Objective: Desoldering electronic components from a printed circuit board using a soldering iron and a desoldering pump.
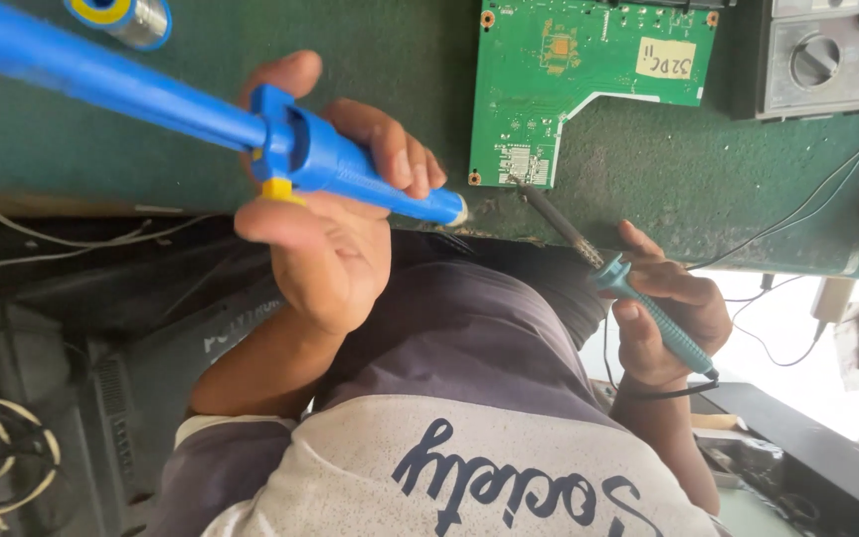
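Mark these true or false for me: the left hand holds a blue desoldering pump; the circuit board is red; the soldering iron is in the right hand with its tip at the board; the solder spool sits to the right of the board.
1. The left hand holds a blue desoldering pump. True.
2. The circuit board is red. False: the circuit board is green and lies on a green mat.
3. The right hand holds the soldering iron, tip at the board's lower edge. True.
4. The solder spool sits to the right of the board. False: the solder spool is far to the board's left; a grey device with a knob is on the right.
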